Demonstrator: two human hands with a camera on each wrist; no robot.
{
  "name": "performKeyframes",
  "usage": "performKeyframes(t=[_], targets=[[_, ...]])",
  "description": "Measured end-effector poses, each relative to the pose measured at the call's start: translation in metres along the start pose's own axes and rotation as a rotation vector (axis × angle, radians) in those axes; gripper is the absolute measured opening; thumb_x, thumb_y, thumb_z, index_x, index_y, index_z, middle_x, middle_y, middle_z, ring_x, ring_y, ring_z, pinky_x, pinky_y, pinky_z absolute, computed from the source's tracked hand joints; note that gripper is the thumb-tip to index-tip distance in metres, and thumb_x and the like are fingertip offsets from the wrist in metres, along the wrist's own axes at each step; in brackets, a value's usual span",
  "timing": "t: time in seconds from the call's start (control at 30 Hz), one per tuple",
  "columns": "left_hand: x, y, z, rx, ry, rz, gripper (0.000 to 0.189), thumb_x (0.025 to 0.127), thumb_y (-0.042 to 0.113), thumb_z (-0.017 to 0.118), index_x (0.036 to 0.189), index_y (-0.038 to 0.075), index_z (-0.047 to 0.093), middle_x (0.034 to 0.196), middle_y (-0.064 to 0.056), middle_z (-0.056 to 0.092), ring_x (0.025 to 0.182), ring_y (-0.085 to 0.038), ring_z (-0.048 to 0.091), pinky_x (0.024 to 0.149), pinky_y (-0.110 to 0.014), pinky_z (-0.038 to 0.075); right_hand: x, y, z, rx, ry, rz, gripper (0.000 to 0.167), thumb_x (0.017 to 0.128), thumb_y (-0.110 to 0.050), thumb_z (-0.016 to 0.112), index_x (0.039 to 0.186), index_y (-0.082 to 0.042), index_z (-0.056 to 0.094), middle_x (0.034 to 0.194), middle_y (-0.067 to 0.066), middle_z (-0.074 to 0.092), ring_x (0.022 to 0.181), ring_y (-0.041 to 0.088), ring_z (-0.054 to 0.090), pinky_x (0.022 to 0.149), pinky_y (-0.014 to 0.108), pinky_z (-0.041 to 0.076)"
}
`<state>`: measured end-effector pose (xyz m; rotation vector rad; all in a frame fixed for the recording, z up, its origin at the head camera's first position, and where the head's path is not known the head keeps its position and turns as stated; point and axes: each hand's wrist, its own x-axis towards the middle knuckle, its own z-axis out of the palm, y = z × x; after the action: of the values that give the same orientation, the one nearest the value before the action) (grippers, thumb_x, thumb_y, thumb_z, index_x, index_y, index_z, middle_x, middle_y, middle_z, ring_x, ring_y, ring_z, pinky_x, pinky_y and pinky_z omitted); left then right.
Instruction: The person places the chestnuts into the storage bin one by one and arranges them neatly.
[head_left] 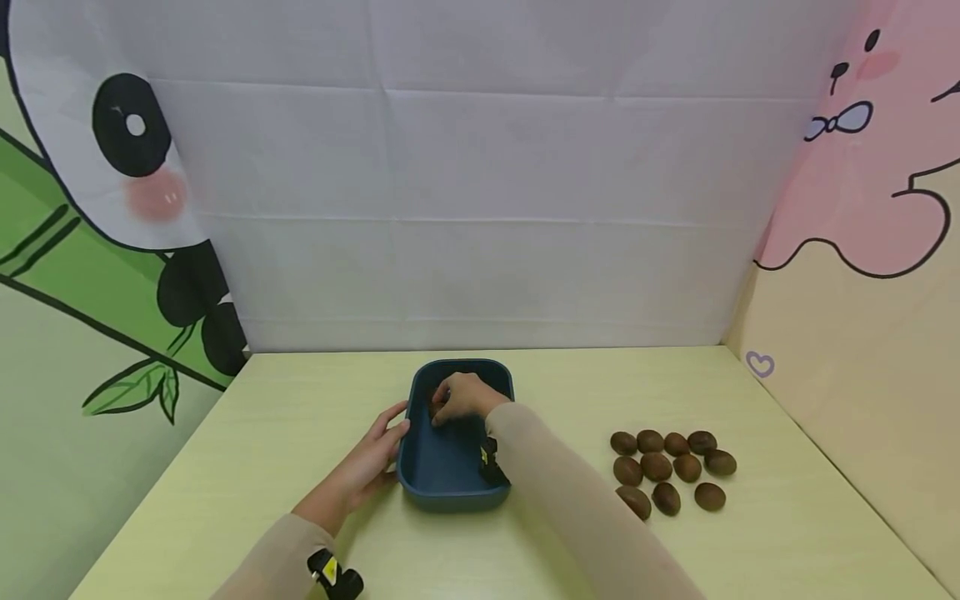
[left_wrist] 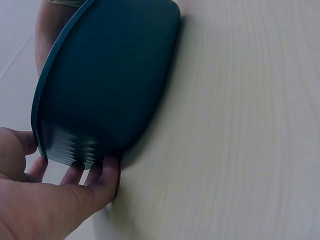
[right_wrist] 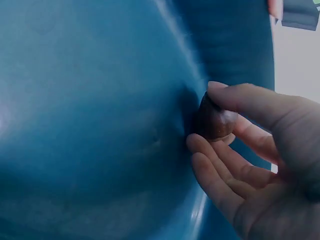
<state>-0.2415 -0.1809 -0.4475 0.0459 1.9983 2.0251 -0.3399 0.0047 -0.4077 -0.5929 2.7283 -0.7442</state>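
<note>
A dark blue rectangular basin (head_left: 442, 475) stands on the table in front of me. Inside it, near its far left part, my right hand (head_left: 467, 397) pinches a brown chestnut (right_wrist: 216, 120) between thumb and fingers, close against the wall in the right wrist view. My left hand (head_left: 367, 458) rests against the basin's outer left side, its fingertips spread along the wall in the left wrist view. Several more chestnuts (head_left: 656, 467) lie in loose rows on the table, right of the basin. The right hand hides part of the basin floor.
The pale wooden table (head_left: 555, 533) is bordered by a white cloth (head_left: 480, 208) at the back. Printed panels with cartoon figures flank it on the left and right. A small black device is strapped to each wrist.
</note>
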Motion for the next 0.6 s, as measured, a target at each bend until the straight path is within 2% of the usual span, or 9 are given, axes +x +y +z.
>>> performKeyframes(t=[0.23, 0.6], targets=[[-0.0002, -0.0003, -0.0006, -0.008, -0.009, 0.01, 0.056, 0.11, 0.034, 0.041, 0.159, 0.023, 0.016, 0.157, -0.022, 0.031, 0.142, -0.04, 0.036, 0.104, -0.063, 0.036, -0.0021, -0.0035, 0.0034, -0.032, 0.04, -0.04, 0.03, 0.081, -0.022, 0.086, 0.108, -0.013, 0.076, 0.097, -0.004, 0.066, 0.09, 0.013, 0.058, 0.086, 0.032, 0.05], [-0.0005, 0.0003, 0.0002, 0.005, -0.003, 0.009, 0.055, 0.11, 0.033, 0.041, 0.159, 0.023, 0.017, 0.156, -0.023, 0.033, 0.14, -0.041, 0.038, 0.103, -0.064, 0.036, 0.0001, -0.0003, 0.0079, -0.006, 0.068, -0.017, 0.029, 0.081, -0.019, 0.086, 0.107, -0.014, 0.076, 0.103, -0.001, 0.069, 0.095, 0.016, 0.06, 0.086, 0.032, 0.051]])
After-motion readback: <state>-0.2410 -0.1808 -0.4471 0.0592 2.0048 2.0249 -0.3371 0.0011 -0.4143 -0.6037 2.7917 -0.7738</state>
